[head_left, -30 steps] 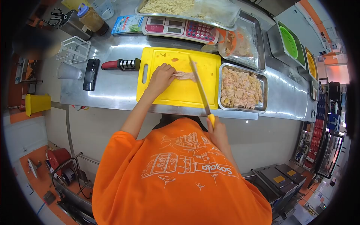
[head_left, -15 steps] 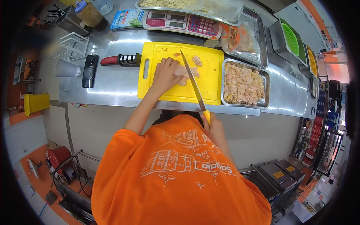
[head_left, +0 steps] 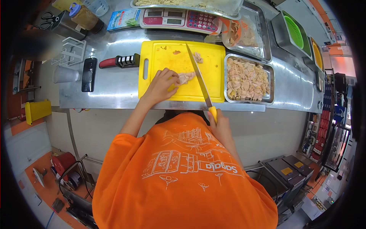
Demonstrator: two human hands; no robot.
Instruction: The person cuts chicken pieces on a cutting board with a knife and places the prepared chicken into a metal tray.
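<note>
Head view: gripping the yellow handle of a long knife [head_left: 201,82] in the right hand [head_left: 221,124], fingers closed around it, just beyond the near edge of the steel table [head_left: 114,89]. Slanting away to the left with the blade, over the yellow cutting board [head_left: 167,55]. Touching the left end of a pale raw meat piece [head_left: 186,78] with bent fingers of the left hand [head_left: 162,86], thumb spread apart. Well apart, one hand from the other. Lying on the board, the meat piece, close to the blade; cannot tell if touching it. Just right of the blade, farther off, a small clump of meat [head_left: 198,57]. Beside the board on the right, a metal tray [head_left: 272,82] of cut meat [head_left: 248,79]. To the left, a red-handled knife sharpener [head_left: 120,61]; beyond the board, a scale [head_left: 181,20].
</note>
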